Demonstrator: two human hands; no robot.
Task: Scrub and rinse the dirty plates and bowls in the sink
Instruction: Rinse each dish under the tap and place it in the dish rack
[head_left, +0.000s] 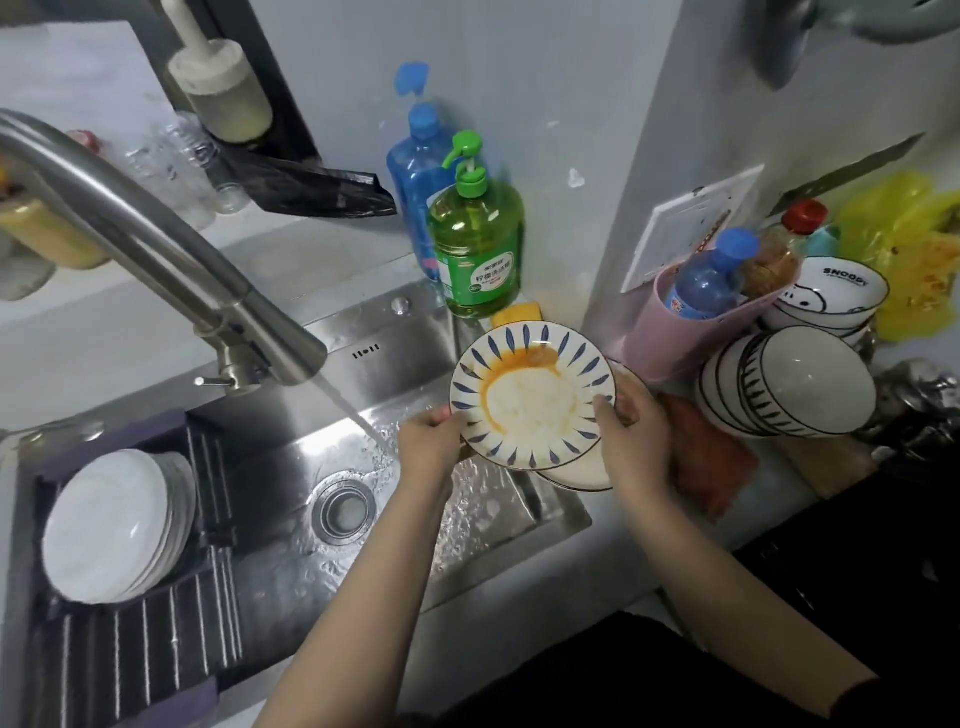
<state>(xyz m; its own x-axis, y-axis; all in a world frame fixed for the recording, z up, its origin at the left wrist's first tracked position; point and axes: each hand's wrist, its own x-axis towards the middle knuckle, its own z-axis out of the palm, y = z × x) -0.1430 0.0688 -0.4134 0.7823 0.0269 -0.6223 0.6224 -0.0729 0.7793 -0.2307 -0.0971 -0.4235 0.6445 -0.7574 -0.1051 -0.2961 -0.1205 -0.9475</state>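
A white plate (532, 392) with blue leaf marks round its rim and an orange sauce smear is held tilted over the right end of the steel sink (363, 332). My left hand (428, 441) grips its left rim and my right hand (631, 431) grips its right rim, thumb on the face. Under it lies another plate (576, 475), partly hidden. The faucet (156, 249) runs, and its stream lands in the basin just left of my left hand.
A dark drying rack (171, 613) at the sink's left holds several white plates (111, 525). Green dish soap (478, 244) and a blue bottle (415, 176) stand behind the sink. Stacked bowls (795, 384), a pink holder (696, 332) and an orange cloth (711, 462) fill the right counter.
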